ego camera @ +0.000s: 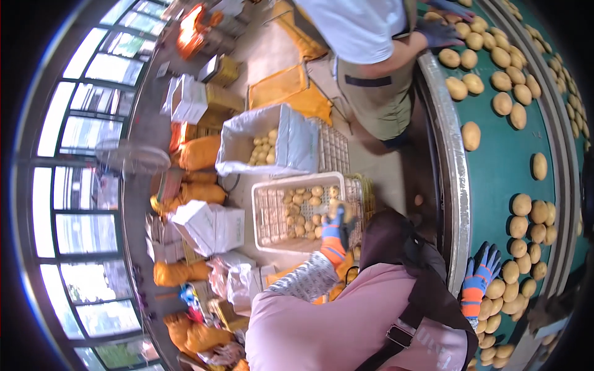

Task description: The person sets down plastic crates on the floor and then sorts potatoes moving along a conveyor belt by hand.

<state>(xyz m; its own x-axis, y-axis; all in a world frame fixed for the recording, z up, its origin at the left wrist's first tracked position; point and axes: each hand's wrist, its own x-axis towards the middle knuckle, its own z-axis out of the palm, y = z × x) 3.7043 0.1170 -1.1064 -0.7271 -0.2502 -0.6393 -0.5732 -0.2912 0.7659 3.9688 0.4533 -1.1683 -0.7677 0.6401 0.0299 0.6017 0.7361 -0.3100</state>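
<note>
My left hand [336, 229], in a blue and orange glove with dark fingers, is over the right side of a pale plastic crate [256, 218]. A blurred tan potato [342, 209] shows at its fingers, over the rim. Several potatoes [299, 229] lie spread on the crate's floor. My right hand [481, 273], gloved alike, is at the near edge of a green conveyor belt [496, 167]. Its fingers are spread and hold nothing visible, beside a cluster of potatoes [510, 272]. More potatoes lie farther along the belt.
A co-worker in dark gloves [438, 33] reaches over the belt's far end. The belt's metal edge [457, 185] runs along my right. Beyond my crate stands a plastic-lined container [297, 139] of potatoes. Orange sacks [199, 153], white boxes [227, 229] and a fan [134, 156] are to the left.
</note>
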